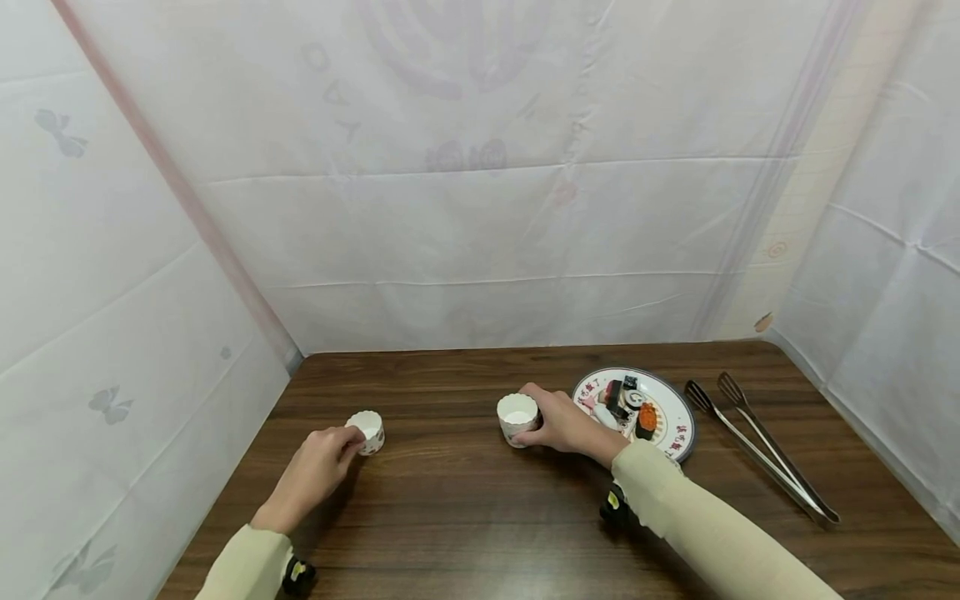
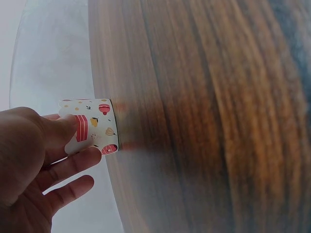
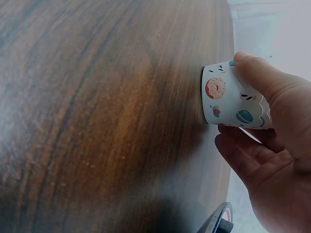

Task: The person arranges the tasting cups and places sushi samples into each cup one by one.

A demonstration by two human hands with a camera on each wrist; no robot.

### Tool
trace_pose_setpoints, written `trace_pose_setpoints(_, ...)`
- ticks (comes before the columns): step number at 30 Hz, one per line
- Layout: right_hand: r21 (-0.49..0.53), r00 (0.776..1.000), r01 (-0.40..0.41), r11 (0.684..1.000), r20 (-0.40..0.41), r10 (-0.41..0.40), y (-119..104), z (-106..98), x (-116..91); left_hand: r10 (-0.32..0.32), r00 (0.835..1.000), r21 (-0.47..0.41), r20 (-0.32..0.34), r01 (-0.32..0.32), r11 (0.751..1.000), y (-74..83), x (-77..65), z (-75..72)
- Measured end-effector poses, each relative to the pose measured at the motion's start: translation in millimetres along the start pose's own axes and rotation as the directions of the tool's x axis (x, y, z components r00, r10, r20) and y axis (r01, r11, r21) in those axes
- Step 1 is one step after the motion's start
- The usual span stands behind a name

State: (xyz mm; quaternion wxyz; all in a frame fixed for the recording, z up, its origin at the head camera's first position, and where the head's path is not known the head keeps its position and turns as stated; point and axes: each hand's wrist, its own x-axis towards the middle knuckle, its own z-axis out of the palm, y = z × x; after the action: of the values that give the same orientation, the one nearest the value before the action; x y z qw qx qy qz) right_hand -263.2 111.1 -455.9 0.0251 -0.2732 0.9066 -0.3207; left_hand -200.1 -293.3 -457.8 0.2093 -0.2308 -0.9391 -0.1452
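Left fingers: From my remote post I see the left hand [image 1: 313, 471] with thumb and forefinger closed in a narrow pinch on a small paper cup's wall, the lower fingers spread loosely off it.
Left cup: The printed white cup [image 2: 95, 127] stands upright at the table's left, scalloped rim up, base at the wood.
Right fingers: The right hand [image 1: 564, 423] spans its cup, thumb on the near side and fingers around the other, parted by about the cup's own breadth.
Right cup: A matching cup [image 1: 517, 419], patterned with doughnut and fruit motifs, stands upright near the table's middle, mouth facing up.
Wood between: I have a broad run of brown tabletop [image 1: 450, 533] between the cups, and more in front of them.
Plate: Close on the right hand's outer side, a dark-rimmed white plate [image 1: 678, 407] carries sushi pieces [image 1: 647, 418], one orange-topped; the right sleeve [image 1: 712, 525] crosses over its near edge, and I cannot tell whether they touch.
Tongs: Metal tongs [image 1: 766, 461] lie beyond the plate, arms spread, slanting toward the right edge; a strip of wood parts their tips from the plate.
Edges: The far edge runs behind both cups, well apart from them, against a pale draped cloth [image 1: 480, 225]; the left cup sits nearer the left edge than its twin.
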Motion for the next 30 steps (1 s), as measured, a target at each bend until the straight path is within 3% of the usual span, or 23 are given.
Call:
trace_pose_setpoints(18,-0.001,1.000,0.003,1.000,-0.013,-0.003,0.6,2.1,-0.2,-0.018,1.000,-0.003,0.010,0.018,1.000,0.2,-1.9,0.7)
trace_pose_setpoints(30,0.034,0.999,-0.030,0.999,-0.020,0.030,2.9,6.2,-2.5,0.049,0.994,0.013,-0.093,-0.048,0.999,4.8,3.6,-1.9)
